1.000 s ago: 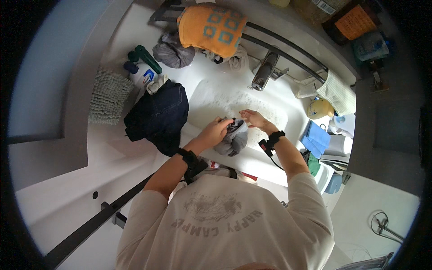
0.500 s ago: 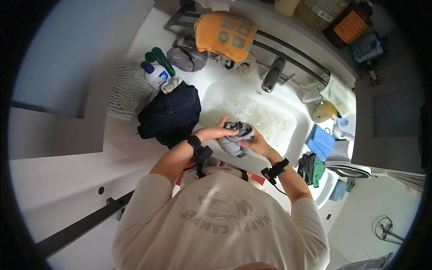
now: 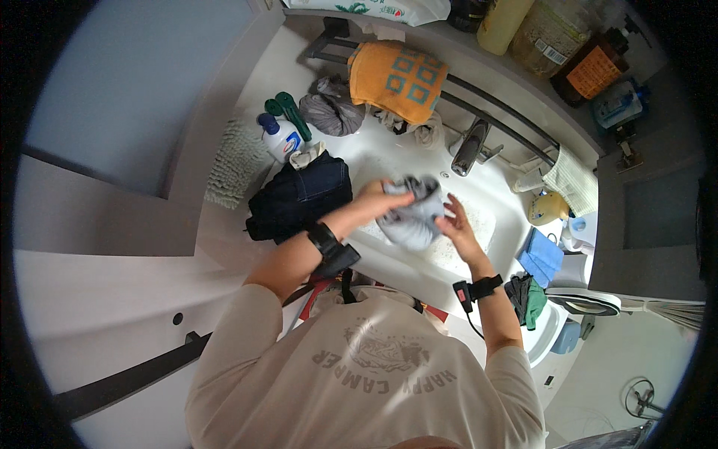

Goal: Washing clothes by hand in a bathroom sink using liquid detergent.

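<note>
A balled-up light grey cloth (image 3: 410, 224), dark along its upper folds and slightly blurred, is held above the white sink (image 3: 434, 278). My left hand (image 3: 380, 200) grips it from the left, thumb over the top. To its right, my right hand (image 3: 460, 228) has its fingers spread; the fingertips are beside the cloth, and I cannot tell whether they touch it. Suds and shallow water lie in the basin below. Dark navy denim clothing (image 3: 303, 196) rests on the sink's left edge, nearest my left forearm.
A faucet (image 3: 471, 146) stands at the back, beneath a rail with an orange towel (image 3: 396, 81). A white bottle (image 3: 280, 137), green brush (image 3: 292, 116) and grey cloth bundle (image 3: 333, 108) sit back left. At right are blue cloths (image 3: 541, 258) and a yellow bottle (image 3: 547, 208).
The grey cloth has come up and turned in my left hand. My right hand has let go or loosened, its fingers now spread to the right. The whole view has shifted a little.
</note>
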`<state>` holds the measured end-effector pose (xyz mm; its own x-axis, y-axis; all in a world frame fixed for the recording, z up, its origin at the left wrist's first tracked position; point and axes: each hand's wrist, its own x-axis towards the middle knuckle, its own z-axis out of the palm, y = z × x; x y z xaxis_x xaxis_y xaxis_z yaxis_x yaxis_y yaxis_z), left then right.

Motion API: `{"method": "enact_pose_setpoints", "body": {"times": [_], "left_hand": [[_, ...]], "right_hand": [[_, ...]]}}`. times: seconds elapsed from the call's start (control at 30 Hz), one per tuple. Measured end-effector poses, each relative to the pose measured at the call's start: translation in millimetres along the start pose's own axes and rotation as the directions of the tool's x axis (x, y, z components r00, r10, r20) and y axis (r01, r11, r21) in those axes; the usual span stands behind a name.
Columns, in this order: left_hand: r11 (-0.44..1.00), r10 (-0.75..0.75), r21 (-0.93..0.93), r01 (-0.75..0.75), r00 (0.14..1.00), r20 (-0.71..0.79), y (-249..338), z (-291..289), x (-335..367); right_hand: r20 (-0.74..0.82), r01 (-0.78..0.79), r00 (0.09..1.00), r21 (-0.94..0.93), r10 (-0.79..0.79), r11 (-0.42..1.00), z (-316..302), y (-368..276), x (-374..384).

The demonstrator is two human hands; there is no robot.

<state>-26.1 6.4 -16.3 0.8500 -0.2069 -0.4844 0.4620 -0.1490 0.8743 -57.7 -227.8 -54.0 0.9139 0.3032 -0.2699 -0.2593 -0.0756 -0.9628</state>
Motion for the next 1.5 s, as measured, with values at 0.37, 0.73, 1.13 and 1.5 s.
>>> {"method": "enact_pose_setpoints", "body": {"times": [0.37,0.73,1.13,1.5], "left_hand": [[0.920,-0.175,-0.388,-0.060,0.823,-0.541,83,-126,36],[0.694,-0.248,-0.711,-0.111,0.891,-0.381,40,-203,169],[0.763,-0.219,-0.561,-0.321,0.689,-0.691,59,-142,143],[0.550,0.380,0.772,0.318,0.728,-0.571,38,-131,133]], "right_hand": [[-0.034,-0.101,0.994,0.050,0.103,0.994,-18,15,-14],[-0.096,-0.181,0.978,0.065,0.187,0.981,-27,30,-35],[-0.127,-0.193,0.973,-0.002,0.191,0.981,-24,35,-25],[-0.095,-0.221,0.971,0.012,0.221,0.975,-16,36,-15]]}}
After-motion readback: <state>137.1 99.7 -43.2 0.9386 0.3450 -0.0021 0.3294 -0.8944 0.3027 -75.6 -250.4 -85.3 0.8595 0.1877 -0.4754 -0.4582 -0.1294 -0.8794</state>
